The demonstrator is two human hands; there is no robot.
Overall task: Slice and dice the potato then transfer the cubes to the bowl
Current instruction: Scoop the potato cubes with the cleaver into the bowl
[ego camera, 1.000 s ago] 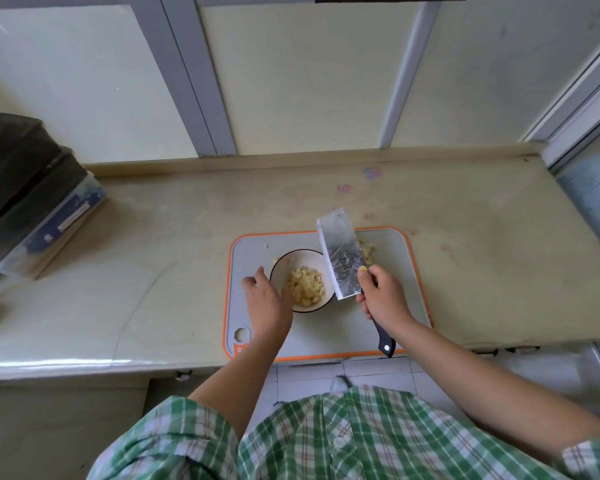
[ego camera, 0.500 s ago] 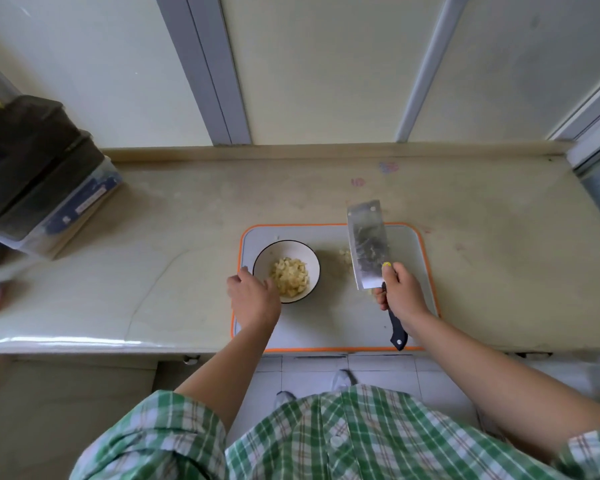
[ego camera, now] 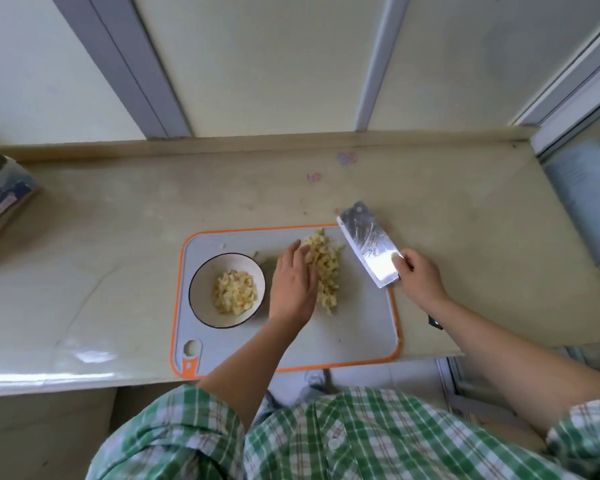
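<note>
A grey cutting board [ego camera: 357,327] with an orange rim lies on the counter. On its left stands a white bowl [ego camera: 201,308] holding diced potato cubes [ego camera: 234,296]. A loose pile of potato cubes [ego camera: 326,268] lies on the board's middle. My left hand [ego camera: 293,284] rests flat against the pile's left side, fingers apart. My right hand [ego camera: 421,275] grips a cleaver [ego camera: 368,244] by the handle, its blade lifted and tilted just right of the pile, over the board's right edge.
The beige counter [ego camera: 465,209] runs to a back ledge and panelled wall. A dark-topped box [ego camera: 0,199] sits at the far left. A window frame [ego camera: 579,188] borders the right end. The counter's front edge is close to my body.
My left hand left the bowl and moved right onto the pile of cubes. The cleaver moved right, away from the bowl, to the board's right edge.
</note>
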